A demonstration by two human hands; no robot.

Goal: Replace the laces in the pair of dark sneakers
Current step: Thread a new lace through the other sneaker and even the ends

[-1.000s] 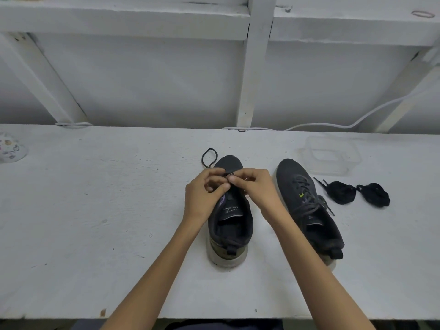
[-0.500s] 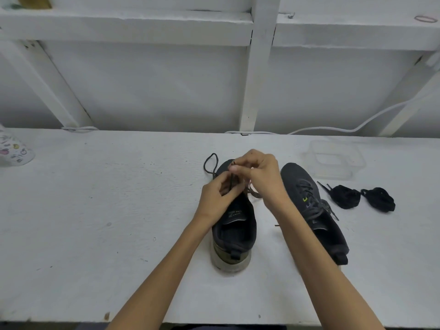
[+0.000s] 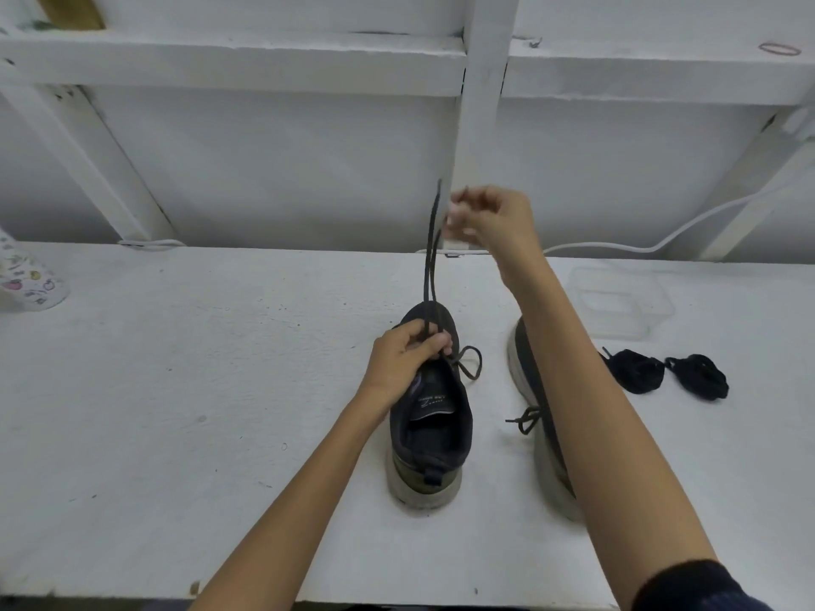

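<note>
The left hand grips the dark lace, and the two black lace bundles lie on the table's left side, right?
No: the head view shows the two black lace bundles on the right side of the white table; the left hand grips the dark lace.

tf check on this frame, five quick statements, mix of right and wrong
1. The left hand grips the lace at the toe end of the near sneaker. True.
2. The right hand rests on the table. False: it is raised above the sneaker, at the upper end of the lace.
3. The second sneaker has no lace. False: a lace end shows beside it.
4. Two black lace bundles lie to the right of the sneakers. True.
5. The bundles sit inside the clear container. False: they lie on the table, nearer than it.
</note>
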